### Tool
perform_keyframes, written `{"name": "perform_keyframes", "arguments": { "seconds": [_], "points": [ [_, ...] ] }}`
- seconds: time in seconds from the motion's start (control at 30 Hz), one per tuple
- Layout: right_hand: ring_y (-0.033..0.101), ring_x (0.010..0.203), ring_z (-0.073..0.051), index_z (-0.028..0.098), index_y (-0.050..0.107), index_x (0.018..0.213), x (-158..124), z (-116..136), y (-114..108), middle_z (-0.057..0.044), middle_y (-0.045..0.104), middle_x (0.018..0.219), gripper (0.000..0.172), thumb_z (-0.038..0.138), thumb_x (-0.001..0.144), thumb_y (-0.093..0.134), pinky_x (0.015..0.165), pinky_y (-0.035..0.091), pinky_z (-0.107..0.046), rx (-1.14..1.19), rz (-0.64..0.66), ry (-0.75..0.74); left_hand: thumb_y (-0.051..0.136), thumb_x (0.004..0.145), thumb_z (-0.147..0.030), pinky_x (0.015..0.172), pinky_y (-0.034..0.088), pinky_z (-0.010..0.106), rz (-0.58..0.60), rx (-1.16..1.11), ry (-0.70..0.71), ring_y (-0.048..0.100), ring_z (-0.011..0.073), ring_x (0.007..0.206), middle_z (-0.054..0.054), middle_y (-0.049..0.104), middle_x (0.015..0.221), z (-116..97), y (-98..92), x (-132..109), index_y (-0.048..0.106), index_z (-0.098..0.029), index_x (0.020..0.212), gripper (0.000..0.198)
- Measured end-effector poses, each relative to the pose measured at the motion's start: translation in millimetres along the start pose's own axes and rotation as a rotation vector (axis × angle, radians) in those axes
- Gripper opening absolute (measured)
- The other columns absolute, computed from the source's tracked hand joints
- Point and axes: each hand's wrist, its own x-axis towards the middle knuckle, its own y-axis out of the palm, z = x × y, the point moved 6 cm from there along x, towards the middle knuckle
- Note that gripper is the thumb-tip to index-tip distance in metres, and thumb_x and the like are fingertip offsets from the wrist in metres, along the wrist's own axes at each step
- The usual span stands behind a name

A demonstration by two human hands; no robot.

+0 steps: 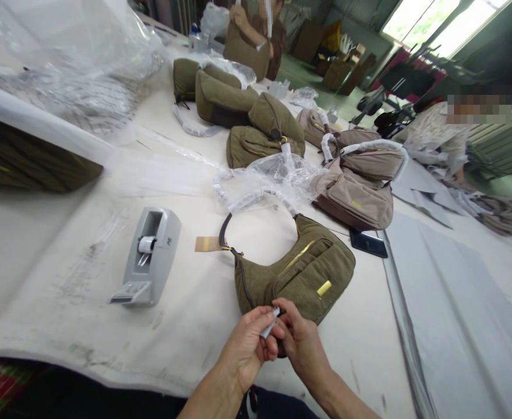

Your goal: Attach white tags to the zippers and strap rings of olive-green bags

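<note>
Near: oblong white papery slip point(269, 327), judged light, limp, best edge-held, is pinched by left hand point(246, 342), seemingly also right hand point(304, 338).

"What carries the things in front of you?"

"Your long table with a scuffed white covering point(85, 326). Near its middle lies an olive-green corduroy shoulder bag point(260, 279); left of that stands a grey, boxy tape dispenser point(165, 256)."

"And farther off?"

"You have plump olive fabric bags point(223, 99), then taupe fabric bags point(356, 198) to the right, a flat black phone point(369, 244) just beside them."
</note>
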Motion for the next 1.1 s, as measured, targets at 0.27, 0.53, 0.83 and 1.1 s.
{"name": "perform_keyframes", "arguments": {
  "seconds": [0.27, 0.53, 0.83, 1.1],
  "points": [
    [0.051, 0.056, -0.014, 0.019, 0.059, 0.085, 2, 36, -9, -0.002, 0.055, 0.064, 0.020, 0.017, 0.090, 0.040, 0.050, 0.031, -0.026, -0.689, -0.175, -0.510, 0.051, 0.082, -0.026, 0.038, 0.045, 0.019, -0.031, 0.000, -0.175, 0.059, 0.0114, 0.040, 0.003, 0.063, 0.054, 3, -3.6, -4, 0.056, -0.012, 0.071, 0.019],
    [0.042, 0.060, -0.016, 0.016, 0.056, 0.075, 8, 36, -8, -0.003, 0.049, 0.062, 0.024, 0.018, 0.091, 0.038, 0.057, 0.032, -0.031, -0.600, -0.283, -0.796, 0.059, 0.074, -0.037, 0.037, 0.045, 0.018, 0.036, 0.104, -0.133, 0.060, 0.0128, 0.041, 0.003, 0.065, 0.058, 3, -5.8, -4, 0.055, -0.013, 0.081, 0.025],
    [0.048, 0.103, -0.026, 0.011, 0.036, 0.134, -19, -7, -27, -0.015, 0.054, 0.110, 0.055, 0.014, 0.083, 0.056, 0.087, 0.039, -0.044, -0.491, -0.295, -0.692, 0.059, 0.069, -0.041, 0.044, 0.045, 0.020, -0.064, 0.347, 0.094, 0.062, 0.0130, 0.046, 0.002, 0.063, 0.061, 14, -7.3, -2, 0.051, -0.009, 0.100, 0.045],
    [0.049, 0.097, -0.022, 0.020, 0.049, 0.122, -8, 0, -30, -0.010, 0.052, 0.105, 0.038, 0.008, 0.085, 0.049, 0.081, 0.041, -0.039, -0.330, -0.270, -0.631, 0.054, 0.073, -0.039, 0.047, 0.045, 0.022, -0.159, 0.442, 0.232, 0.061, 0.0135, 0.046, -0.001, 0.060, 0.059, 15, -12.7, 1, 0.044, -0.006, 0.120, 0.059]
  ]
}}
